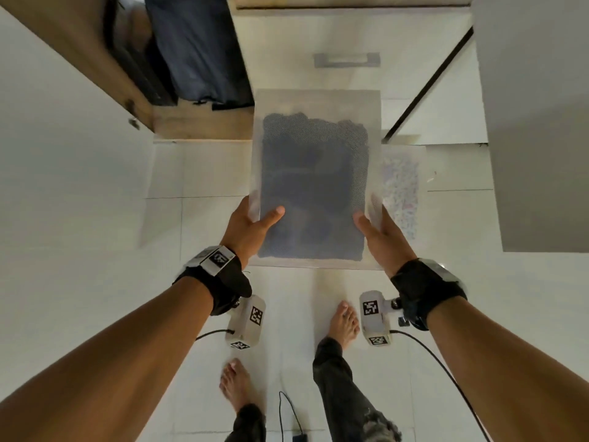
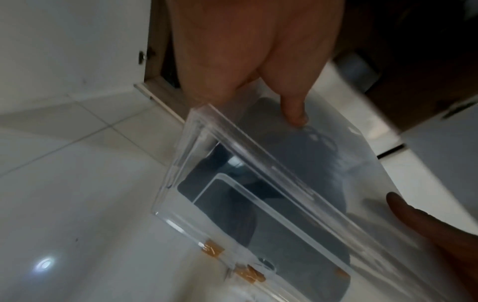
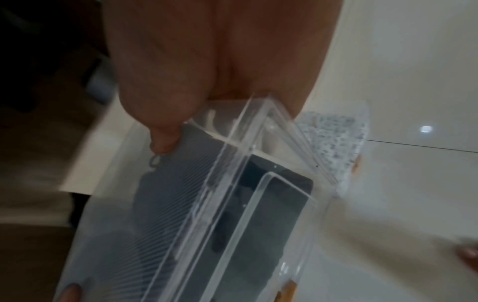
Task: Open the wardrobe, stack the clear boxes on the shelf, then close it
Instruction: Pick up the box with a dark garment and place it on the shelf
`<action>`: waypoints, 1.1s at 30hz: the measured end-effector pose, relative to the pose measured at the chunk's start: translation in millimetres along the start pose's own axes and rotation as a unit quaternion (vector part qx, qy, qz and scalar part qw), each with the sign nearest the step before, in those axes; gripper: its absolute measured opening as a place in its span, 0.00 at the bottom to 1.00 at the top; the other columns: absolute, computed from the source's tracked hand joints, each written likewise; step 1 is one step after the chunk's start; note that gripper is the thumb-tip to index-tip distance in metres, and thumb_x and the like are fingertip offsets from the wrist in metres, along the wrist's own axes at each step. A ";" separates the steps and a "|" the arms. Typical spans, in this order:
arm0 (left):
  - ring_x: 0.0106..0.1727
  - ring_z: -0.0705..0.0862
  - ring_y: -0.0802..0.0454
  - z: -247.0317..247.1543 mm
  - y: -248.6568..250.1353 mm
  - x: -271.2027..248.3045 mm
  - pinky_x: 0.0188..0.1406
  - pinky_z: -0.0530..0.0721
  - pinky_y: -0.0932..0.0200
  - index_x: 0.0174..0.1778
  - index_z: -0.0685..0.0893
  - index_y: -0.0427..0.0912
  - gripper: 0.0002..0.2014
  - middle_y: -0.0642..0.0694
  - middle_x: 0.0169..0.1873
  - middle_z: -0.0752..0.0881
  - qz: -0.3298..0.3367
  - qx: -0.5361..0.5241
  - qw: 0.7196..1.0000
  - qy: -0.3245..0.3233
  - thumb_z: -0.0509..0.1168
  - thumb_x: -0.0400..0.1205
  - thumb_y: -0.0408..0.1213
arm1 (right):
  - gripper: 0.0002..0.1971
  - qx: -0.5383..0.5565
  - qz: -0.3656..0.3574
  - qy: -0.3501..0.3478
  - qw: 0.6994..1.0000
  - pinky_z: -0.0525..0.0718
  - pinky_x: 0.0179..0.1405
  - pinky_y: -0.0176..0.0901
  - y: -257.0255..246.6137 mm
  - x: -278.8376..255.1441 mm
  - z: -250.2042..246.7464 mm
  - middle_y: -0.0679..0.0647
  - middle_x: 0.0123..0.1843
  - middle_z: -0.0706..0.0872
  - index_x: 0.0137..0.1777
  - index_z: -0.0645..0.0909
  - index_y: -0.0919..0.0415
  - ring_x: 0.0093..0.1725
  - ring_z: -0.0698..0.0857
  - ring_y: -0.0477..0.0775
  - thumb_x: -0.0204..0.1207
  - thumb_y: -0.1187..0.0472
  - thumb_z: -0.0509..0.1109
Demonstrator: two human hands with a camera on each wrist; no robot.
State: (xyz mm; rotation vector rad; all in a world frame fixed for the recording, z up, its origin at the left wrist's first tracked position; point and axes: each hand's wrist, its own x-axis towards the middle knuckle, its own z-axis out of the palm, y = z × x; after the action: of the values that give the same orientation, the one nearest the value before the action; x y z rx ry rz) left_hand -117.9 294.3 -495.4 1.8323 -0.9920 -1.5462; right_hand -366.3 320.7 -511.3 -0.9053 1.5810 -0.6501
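I hold a clear box with dark folded cloth inside, raised above the floor in front of the open wardrobe. My left hand grips its left side with the thumb on the lid. My right hand grips the right side, thumb on top too. In the left wrist view the clear box shows its side wall below my left thumb. In the right wrist view my right thumb presses on the lid of the clear box. A second clear box with speckled pale contents lies on the floor, right of the held one.
Dark clothes hang inside the wardrobe at upper left. A white drawer front with a metal handle is straight ahead. An open white door stands at right, another white door at left. My bare feet and a cable are on the tiles.
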 end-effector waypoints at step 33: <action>0.50 0.88 0.63 -317.5 511.4 -444.4 0.53 0.88 0.60 0.60 0.85 0.46 0.27 0.56 0.54 0.87 0.542 -0.065 0.837 0.026 0.82 0.65 0.42 | 0.27 0.040 -0.512 0.038 0.857 0.80 0.70 0.57 -619.8 -436.9 6.3 0.51 0.63 0.88 0.59 0.85 0.51 0.64 0.86 0.55 0.60 0.47 0.84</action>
State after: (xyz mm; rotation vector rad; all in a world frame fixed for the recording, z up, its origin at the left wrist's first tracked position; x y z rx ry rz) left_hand 64.1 338.8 229.0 0.8533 -1.4718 -0.7920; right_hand -207.8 344.0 229.9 -1.6742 1.0178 -1.4860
